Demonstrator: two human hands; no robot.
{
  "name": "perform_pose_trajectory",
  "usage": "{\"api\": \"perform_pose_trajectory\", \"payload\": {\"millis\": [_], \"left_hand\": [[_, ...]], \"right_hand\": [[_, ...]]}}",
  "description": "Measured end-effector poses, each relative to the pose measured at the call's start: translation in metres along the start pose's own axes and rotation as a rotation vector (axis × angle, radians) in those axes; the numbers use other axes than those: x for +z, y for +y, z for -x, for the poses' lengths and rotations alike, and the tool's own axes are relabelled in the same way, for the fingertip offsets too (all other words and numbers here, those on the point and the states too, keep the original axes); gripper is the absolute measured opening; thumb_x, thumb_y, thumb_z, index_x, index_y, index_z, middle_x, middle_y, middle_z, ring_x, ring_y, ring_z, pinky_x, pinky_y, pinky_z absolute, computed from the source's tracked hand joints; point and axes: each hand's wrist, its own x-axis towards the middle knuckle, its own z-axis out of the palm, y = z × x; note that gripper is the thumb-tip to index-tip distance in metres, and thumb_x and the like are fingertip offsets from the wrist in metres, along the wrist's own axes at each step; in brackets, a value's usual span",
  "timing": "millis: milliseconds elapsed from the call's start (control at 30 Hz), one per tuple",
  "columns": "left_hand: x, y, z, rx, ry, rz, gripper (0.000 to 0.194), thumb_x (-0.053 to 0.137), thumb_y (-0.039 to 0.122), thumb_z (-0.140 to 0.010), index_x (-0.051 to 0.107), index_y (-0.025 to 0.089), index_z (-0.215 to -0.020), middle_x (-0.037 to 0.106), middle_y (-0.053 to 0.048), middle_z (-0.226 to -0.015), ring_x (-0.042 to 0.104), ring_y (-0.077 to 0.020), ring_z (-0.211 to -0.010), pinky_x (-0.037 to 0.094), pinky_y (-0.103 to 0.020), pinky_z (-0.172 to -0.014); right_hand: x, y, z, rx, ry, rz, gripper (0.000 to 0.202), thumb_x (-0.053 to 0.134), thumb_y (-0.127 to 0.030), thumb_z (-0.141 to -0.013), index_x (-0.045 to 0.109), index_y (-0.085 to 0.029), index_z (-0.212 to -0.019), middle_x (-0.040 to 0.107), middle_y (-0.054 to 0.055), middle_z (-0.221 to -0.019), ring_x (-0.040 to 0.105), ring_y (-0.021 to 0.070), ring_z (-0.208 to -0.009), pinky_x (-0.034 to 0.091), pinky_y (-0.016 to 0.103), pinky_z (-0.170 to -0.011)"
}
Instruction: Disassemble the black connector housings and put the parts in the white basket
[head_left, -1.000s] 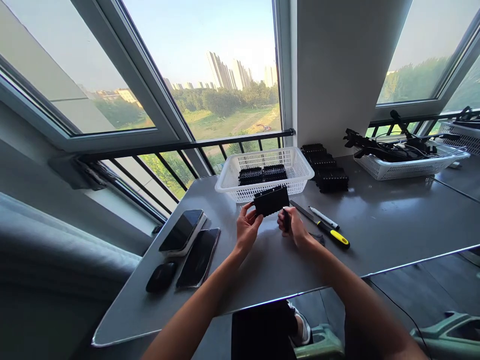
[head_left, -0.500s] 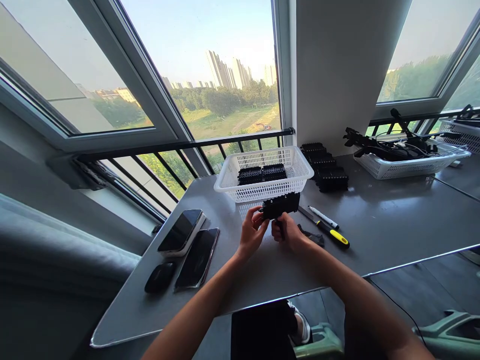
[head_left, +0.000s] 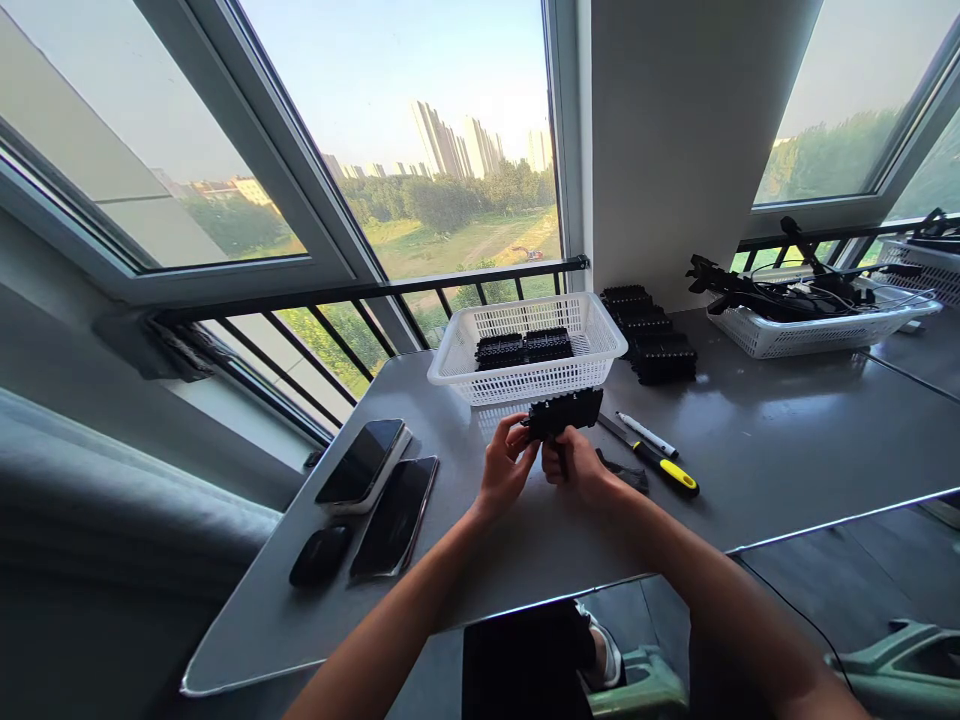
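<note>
The left fingers [head_left: 523, 432] pinch the left end of a toothed black block [head_left: 564, 412] above the grey bench [head_left: 720, 450]; the right hand [head_left: 571, 457] curls beneath, its grip partly hidden. Beyond, a white lattice-walled plastic basket [head_left: 525, 382] contains ridged black blocks [head_left: 523, 348]. Far right, a shallower white basket [head_left: 814, 338] carries tangled black parts and cables [head_left: 802, 295].

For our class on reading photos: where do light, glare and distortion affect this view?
In the head view, the window glows pale; glare whitens patches of tabletop; the held black part shows little detail; the forearms look stretched.
</note>
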Motion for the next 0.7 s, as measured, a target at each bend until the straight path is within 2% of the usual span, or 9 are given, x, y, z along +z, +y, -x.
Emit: {"api": "perform_pose_trajectory", "payload": {"millis": [233,433,567,700], "left_hand": [[0.000,0.005,-0.002,-0.057,0.046,0.014,0.039,0.068,0.024,-0.076,0.049,0.022,-0.110,0.070,-0.005,-0.095,0.068,-0.0180,-0.091,0.052,-0.031,-0.084],[-0.006,0.006,-0.009,-0.101,0.138,0.058,0.046,0.071,0.024,-0.073,0.047,0.021,-0.113,0.071,-0.005,-0.093,0.067,-0.0159,-0.083,0.050,-0.027,-0.075],[-0.008,0.005,-0.011,-0.100,0.142,0.093,0.048,0.071,0.024,-0.073,0.048,0.020,-0.114,0.071,-0.005,-0.092,0.066,-0.0151,-0.082,0.049,-0.024,-0.072],[-0.008,0.005,-0.010,-0.102,0.144,0.111,0.047,0.072,0.024,-0.073,0.048,0.021,-0.113,0.070,-0.004,-0.092,0.066,-0.0152,-0.081,0.049,-0.024,-0.071]], "right_hand": [[0.002,-0.008,0.007,0.020,0.022,0.002,0.026,0.037,-0.043,-0.076,0.036,-0.022,-0.061,0.029,-0.005,-0.054,0.023,0.0095,-0.046,0.014,0.021,-0.041],[-0.003,-0.023,0.015,-0.040,0.154,-0.015,0.029,0.034,-0.047,-0.077,0.034,-0.022,-0.061,0.026,-0.006,-0.054,0.018,0.0089,-0.045,0.007,0.021,-0.040],[-0.006,-0.027,0.015,-0.065,0.233,-0.023,0.029,0.033,-0.047,-0.076,0.031,-0.023,-0.060,0.026,-0.006,-0.052,0.018,0.0089,-0.043,0.006,0.021,-0.039],[-0.006,-0.026,0.014,-0.031,0.246,-0.006,0.028,0.036,-0.046,-0.076,0.031,-0.023,-0.060,0.026,-0.007,-0.050,0.017,0.0083,-0.042,0.005,0.021,-0.038]]}}
